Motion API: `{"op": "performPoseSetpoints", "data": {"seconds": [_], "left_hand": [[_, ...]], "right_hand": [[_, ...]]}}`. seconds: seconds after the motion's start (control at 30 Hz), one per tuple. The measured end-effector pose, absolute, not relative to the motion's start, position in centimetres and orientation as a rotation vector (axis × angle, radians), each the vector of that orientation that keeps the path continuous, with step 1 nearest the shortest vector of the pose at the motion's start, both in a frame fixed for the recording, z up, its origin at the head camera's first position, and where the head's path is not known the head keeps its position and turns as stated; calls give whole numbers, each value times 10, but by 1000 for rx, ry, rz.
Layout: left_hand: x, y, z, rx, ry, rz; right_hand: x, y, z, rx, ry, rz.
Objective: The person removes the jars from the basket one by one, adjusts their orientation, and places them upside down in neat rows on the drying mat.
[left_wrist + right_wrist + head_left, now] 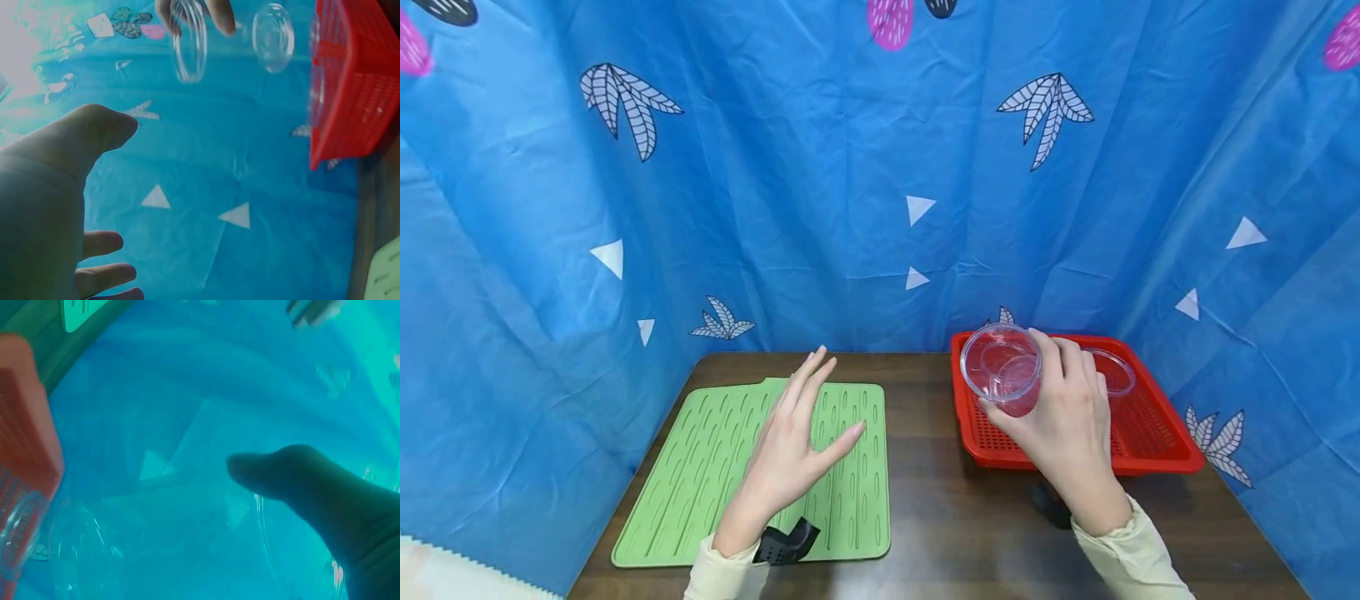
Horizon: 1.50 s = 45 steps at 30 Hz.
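My right hand [1060, 408] grips a clear plastic cup [1002, 367], tilted with its mouth toward me, above the left part of the red perforated tray [1157, 442]. In the left wrist view the cup [189, 40] shows at the top with fingertips [220, 14] around it. A second clear cup [1110, 372] lies in the tray at the back; it also shows in the left wrist view as a cup [274, 37] near the tray [353, 81]. My left hand [797, 437] hovers open, fingers straight, over the green ribbed mat [700, 467].
The dark wooden table [940, 517] carries the mat at left and the tray at right. A blue patterned cloth [850, 167] walls in the back and both sides. A black wrist mount [784, 543] sits on my left sleeve.
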<state>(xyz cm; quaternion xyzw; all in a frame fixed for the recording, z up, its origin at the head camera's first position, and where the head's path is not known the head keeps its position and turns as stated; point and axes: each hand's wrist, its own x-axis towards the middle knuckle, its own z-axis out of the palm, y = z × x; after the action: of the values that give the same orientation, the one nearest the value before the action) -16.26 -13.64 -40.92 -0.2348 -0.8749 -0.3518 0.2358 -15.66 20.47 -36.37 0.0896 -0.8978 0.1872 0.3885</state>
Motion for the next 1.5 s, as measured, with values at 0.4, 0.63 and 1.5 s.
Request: {"op": "performPoseSetpoints", "data": {"seconds": [0.4,0.63,1.5], "left_hand": [[-171,-114,-375,-786,-2308,-1201],[-173,-101,-364,-880,-2257,-1263],[-178,-98,-366,-990,-2112,-1493]], "right_hand": [[-151,145,-348,463,-2142,291],[-148,121,-345,523,-2075,166],[-139,88,-353,587,-1991,19]]}}
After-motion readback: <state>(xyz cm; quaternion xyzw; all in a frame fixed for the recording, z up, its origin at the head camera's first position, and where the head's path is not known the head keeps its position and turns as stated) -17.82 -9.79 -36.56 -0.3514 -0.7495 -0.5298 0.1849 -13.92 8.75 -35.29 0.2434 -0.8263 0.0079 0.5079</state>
